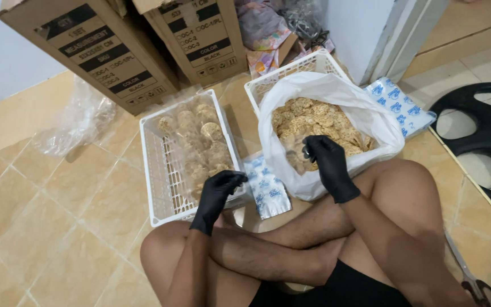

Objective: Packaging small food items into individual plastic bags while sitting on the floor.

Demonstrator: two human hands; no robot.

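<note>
On a tiled floor, a seated person's right hand (328, 162), in a black glove, reaches into a white plastic bag (336, 96) of round crackers (319, 122), fingers closed on one. Beside it, the gloved left hand (218, 190) curls over the rim of a white basket (166, 170) holding bagged crackers (203, 139).

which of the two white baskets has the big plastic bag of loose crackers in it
The right-hand basket, nearer the white door frame: a white plastic bag of loose crackers fills it, and the right hand reaches in. The left basket holds wrapped cracker stacks instead.
</note>
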